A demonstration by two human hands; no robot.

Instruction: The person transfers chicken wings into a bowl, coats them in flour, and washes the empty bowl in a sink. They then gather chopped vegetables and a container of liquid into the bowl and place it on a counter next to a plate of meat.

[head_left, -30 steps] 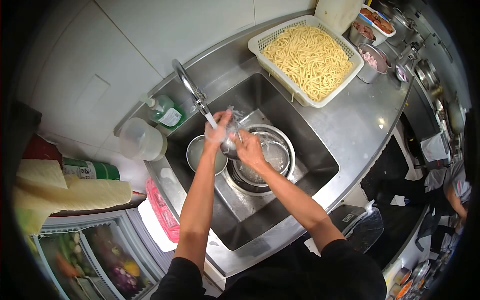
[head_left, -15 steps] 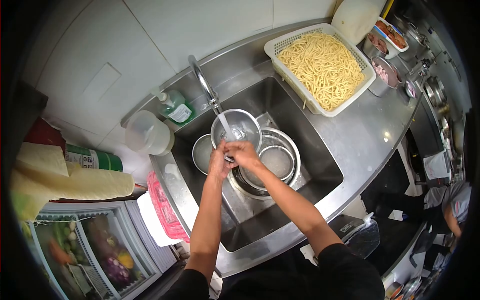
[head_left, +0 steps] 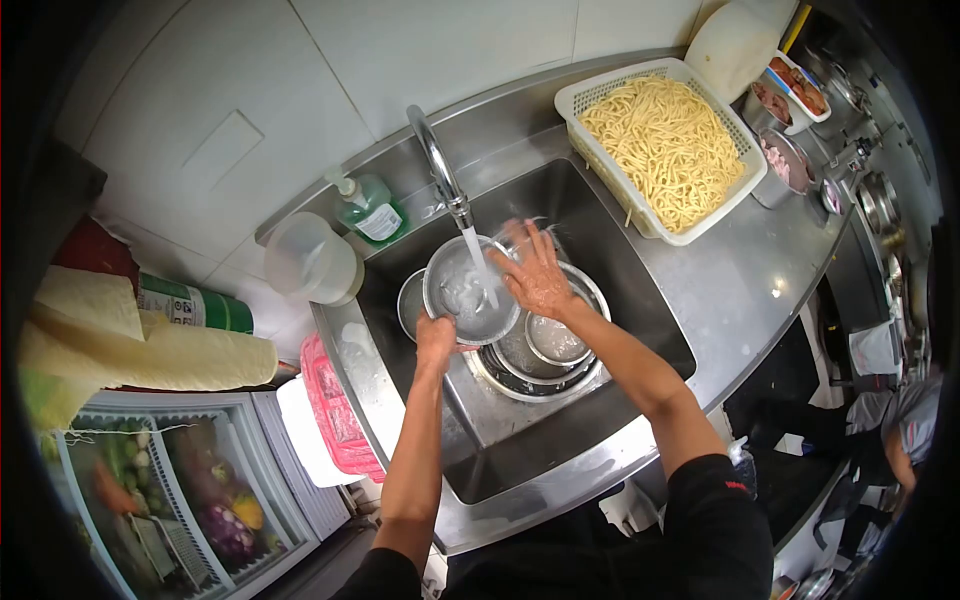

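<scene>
My left hand [head_left: 436, 340] grips the near-left rim of a metal bowl [head_left: 442, 292], thumb up on the edge and fingers beneath. Water runs from the curved faucet [head_left: 437, 160] into this bowl, and some lies in its bottom. At the bowl's right side, my wet right hand [head_left: 537, 277] is open with fingers spread, droplets flying around it. Below, in the sink [head_left: 645, 345], stand nested metal bowls; a small bowl [head_left: 558, 338] holding cloudy water sits inside a larger one [head_left: 535, 392]. Another metal bowl [head_left: 408, 303] shows partly behind the held one.
A white basket of noodles [head_left: 662, 145] stands on the counter at the right, metal containers [head_left: 785, 170] of meat beyond it. Left of the faucet are a green soap bottle [head_left: 372, 208] and a plastic tub [head_left: 315, 260]. A glass-topped fridge [head_left: 180, 490] is lower left; a person [head_left: 905, 430] is far right.
My hands, earlier together at the bowl's near rim, have separated. My right hand has moved right and spread its fingers; my left hand has hold of the rim. The view has shifted slightly.
</scene>
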